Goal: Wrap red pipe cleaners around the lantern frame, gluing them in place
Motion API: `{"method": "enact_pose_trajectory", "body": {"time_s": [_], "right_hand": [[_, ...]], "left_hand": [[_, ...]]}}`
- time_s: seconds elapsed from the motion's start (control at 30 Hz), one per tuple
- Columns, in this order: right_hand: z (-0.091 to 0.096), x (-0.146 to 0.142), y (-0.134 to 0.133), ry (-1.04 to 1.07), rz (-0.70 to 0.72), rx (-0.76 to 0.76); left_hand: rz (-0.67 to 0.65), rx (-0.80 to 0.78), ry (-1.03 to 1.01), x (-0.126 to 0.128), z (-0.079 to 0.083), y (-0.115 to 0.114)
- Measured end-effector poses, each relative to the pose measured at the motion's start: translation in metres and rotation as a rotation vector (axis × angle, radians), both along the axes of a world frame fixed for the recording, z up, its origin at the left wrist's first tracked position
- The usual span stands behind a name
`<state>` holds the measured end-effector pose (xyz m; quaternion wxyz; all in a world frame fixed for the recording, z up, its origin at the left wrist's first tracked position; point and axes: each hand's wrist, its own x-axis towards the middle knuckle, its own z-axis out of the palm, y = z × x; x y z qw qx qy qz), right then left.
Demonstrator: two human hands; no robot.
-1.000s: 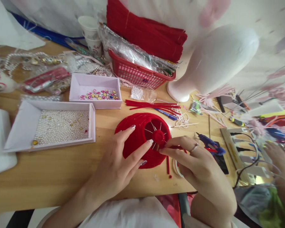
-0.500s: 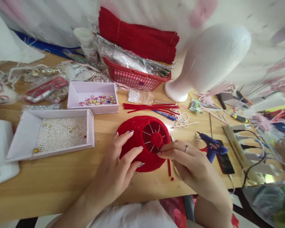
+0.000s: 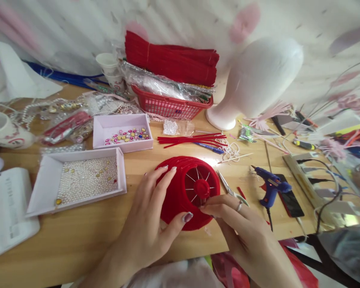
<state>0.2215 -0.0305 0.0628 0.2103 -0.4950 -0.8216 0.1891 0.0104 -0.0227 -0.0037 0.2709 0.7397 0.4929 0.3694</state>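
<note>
The red shell [image 3: 178,188] lies on the table [image 3: 87,240] near its front edge, tipped so that its round opening faces up and to the right, thin wires [image 3: 189,189] running in to a hub [image 3: 202,188]. The left hand [image 3: 151,212] is spread half open against the shell's left side, fingertips on top and thumb lower down, resting there rather than gripping it. The right hand [image 3: 243,224] has its fingertips drawn together at the lower lip of the opening; whether they pinch anything cannot be told. Just right of the shell lie the scissors [image 3: 226,185], partly behind that hand; farther right, the glue gun [image 3: 270,184] lies by the phone [image 3: 291,203]. Behind the shell are red stems [image 3: 192,140] and a pen [image 3: 210,148]. Toward the table's back edge stand the basket [image 3: 172,108] and head form [image 3: 261,80]; to the left sit the gem box [image 3: 100,130] and, nearer the front edge, the pearl box [image 3: 46,180]
</note>
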Motion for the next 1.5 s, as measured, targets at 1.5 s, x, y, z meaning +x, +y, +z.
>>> {"method": "enact_pose_trajectory", "body": {"time_s": [1.5], "right_hand": [[-0.007,-0.004,-0.012,0.034,0.009,0.002]], "left_hand": [[-0.031,0.158,0.077,-0.013,0.010,0.020]]}}
